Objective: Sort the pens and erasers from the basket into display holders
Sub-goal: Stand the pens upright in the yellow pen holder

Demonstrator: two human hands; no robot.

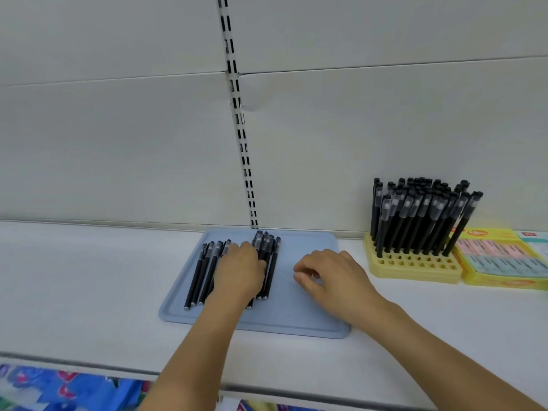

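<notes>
A light blue tray [308,318] lies on the white shelf with several black pens on it. One loose row of pens [199,277] lies at the tray's left. My left hand [240,269] is laid over the middle of the tray, and its fingers curl round a bundle of pens [270,256] to its right. Just right of that, my right hand [329,274] hovers low over bare tray with loosely curled fingers that hold nothing. A yellow pen holder [412,266] stands at the right, its back rows filled with upright black pens [421,215].
A yellow display box of pastel erasers [504,262] sits right of the pen holder, at the frame's edge. A slotted white upright [241,137] runs up the back wall behind the tray. Colourful packaged goods [68,387] show below the shelf's front edge.
</notes>
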